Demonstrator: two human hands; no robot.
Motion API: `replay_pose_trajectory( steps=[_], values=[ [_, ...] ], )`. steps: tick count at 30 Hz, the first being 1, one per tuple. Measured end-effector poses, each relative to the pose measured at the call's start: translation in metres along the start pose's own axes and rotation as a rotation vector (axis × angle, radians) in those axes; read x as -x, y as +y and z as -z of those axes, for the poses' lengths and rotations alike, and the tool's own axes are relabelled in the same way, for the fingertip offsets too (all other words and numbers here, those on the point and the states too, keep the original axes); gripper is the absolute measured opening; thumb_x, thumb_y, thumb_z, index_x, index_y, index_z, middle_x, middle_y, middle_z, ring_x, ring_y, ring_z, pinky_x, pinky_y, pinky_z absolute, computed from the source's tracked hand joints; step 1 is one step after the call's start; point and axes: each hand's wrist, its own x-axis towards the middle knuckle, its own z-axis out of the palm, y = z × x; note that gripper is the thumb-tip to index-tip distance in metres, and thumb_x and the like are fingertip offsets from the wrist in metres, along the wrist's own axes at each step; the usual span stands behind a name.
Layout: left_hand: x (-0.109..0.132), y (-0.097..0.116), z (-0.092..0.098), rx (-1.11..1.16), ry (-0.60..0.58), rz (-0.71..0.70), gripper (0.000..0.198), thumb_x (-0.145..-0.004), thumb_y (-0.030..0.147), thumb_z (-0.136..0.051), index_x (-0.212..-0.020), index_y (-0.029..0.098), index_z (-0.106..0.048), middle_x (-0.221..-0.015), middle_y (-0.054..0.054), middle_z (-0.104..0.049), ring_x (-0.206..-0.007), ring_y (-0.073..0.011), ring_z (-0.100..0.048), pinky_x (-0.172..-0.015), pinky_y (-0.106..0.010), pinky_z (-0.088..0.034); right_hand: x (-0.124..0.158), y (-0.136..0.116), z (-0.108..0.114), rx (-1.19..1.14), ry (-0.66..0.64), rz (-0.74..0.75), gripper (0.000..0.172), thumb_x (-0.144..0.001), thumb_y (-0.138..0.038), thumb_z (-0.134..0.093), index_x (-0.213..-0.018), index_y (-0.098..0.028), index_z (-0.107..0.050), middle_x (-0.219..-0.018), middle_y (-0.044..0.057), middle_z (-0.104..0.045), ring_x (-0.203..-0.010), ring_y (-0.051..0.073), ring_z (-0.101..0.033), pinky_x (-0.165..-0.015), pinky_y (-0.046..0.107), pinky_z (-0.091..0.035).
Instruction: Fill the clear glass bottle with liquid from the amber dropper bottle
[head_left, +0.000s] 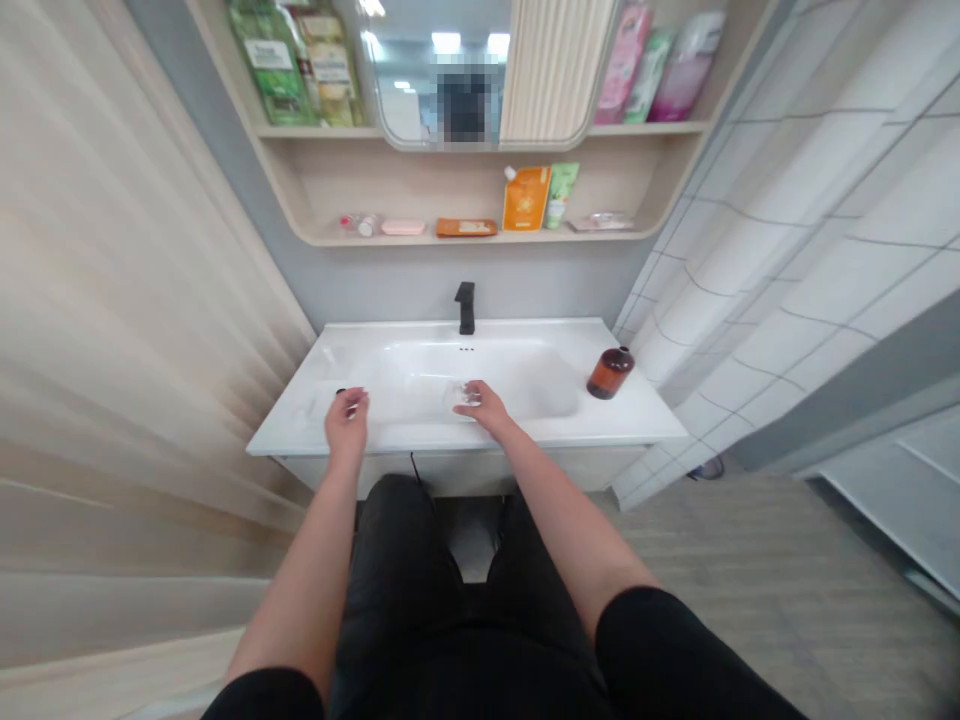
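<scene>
My left hand is above the left part of the white countertop, its fingers curled together. A small black piece shows just behind those fingers; its kind is too small to tell. Over the front of the sink basin, my right hand grips a small clear, see-through container between thumb and fingers. The container's outline blends into the white basin. A brown bottle with a dark neck stands on the counter to the right, apart from both hands.
A black faucet rises behind the basin. Above it, a shelf holds an orange pouch, a green tube, a pink soap-like bar and an orange-brown pack. A curtain hangs left; a tiled wall stands right.
</scene>
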Motion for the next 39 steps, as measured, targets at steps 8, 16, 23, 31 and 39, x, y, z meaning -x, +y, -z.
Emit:
replay_pose_trajectory(
  steps=[8, 16, 23, 31, 39],
  values=[
    [-0.076, -0.021, 0.109, -0.834, -0.059, 0.069, 0.037, -0.081, 0.042, -0.076, -0.109, 0.02, -0.066, -0.112, -0.019, -0.077, -0.123, -0.0474, -0.071, -0.111, -0.062, -0.054, 0.0, -0.002, 0.001, 0.0, -0.03, 0.025, 0.064, -0.062, -0.045, -0.096, -0.114, -0.031, -0.062, -0.122, 0.003, -0.075, -0.106, 0.026, -0.072, -0.101, 0.047, -0.062],
    [-0.058, 0.0, 0.09, -0.607, 0.088, 0.064, 0.035, -0.081, 0.044, -0.081, -0.107, 0.022, -0.071, -0.101, -0.009, -0.079, -0.101, -0.0352, -0.077, -0.1, -0.05, -0.059, 0.003, -0.005, 0.0, 0.034, -0.078, 0.066, 0.065, -0.058, -0.037, -0.099, -0.113, -0.03, -0.063, -0.126, 0.003, -0.073, -0.111, 0.026, -0.072, -0.105, 0.047, -0.06],
    [-0.004, 0.078, -0.015, -0.221, -0.442, -0.284, 0.032, -0.09, 0.045, -0.08, -0.114, 0.024, -0.085, -0.092, -0.005, -0.078, -0.075, -0.0243, -0.067, -0.081, -0.04, -0.059, 0.004, -0.007, 0.0, 0.045, -0.118, 0.069, 0.069, -0.056, -0.034, -0.1, -0.116, -0.029, -0.066, -0.131, 0.006, -0.073, -0.117, 0.028, -0.071, -0.106, 0.047, -0.06],
    [-0.004, 0.124, -0.064, -0.594, -0.654, -0.509, 0.023, -0.093, 0.029, -0.074, -0.111, 0.022, -0.087, -0.104, -0.009, -0.08, -0.086, -0.0263, -0.073, -0.097, -0.041, -0.061, 0.002, 0.0, -0.002, 0.031, -0.113, 0.103, 0.073, -0.055, -0.033, -0.102, -0.12, -0.028, -0.068, -0.132, 0.006, -0.074, -0.116, 0.028, -0.071, -0.105, 0.046, -0.06],
    [0.005, 0.124, -0.106, -0.77, -0.784, -0.454, 0.031, -0.092, 0.027, -0.082, -0.123, 0.022, -0.084, -0.113, -0.011, -0.086, -0.108, -0.0327, -0.08, -0.1, -0.041, -0.061, -0.002, 0.004, -0.002, -0.058, -0.123, 0.101, 0.077, -0.054, -0.037, -0.106, -0.121, -0.027, -0.07, -0.13, 0.008, -0.076, -0.112, 0.027, -0.072, -0.103, 0.045, -0.06]
  ],
)
